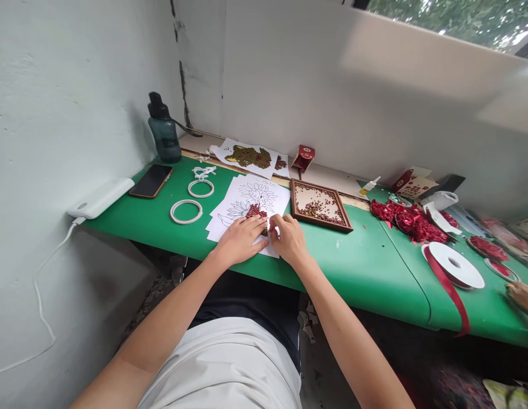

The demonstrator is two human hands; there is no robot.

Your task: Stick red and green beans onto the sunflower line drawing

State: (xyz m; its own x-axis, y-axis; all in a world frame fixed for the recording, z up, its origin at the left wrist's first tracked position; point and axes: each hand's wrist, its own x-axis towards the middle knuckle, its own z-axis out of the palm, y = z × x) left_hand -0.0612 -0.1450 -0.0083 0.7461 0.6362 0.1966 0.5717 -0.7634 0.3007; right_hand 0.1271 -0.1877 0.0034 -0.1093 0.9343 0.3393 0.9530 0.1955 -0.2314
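Note:
A stack of white sheets [223,218] printed with black flower outlines lies in front of me. On the top sheet, part of a flower is filled with dark red beads or seeds [256,210]. My left hand [242,240] rests flat on the paper, fingers stretched toward the red patch and covering its lower part. Close beside it, my right hand [286,236] is closed in a pinch over the sheet's right edge. Something small and white shows by its fingertips, too small to name. Right of the paper, a brown wooden frame tray [304,197] holds loose reddish-brown beads or seeds.
White rings [186,221], a phone [150,180], a power bank [101,197] and a bottle [165,136] stand left. Behind lie a bead picture [251,158] and a red box [304,158]. Rightward are a glue bottle [369,186], red ribbon flowers [417,222], a ribbon spool [455,264] and another person's hand [523,296].

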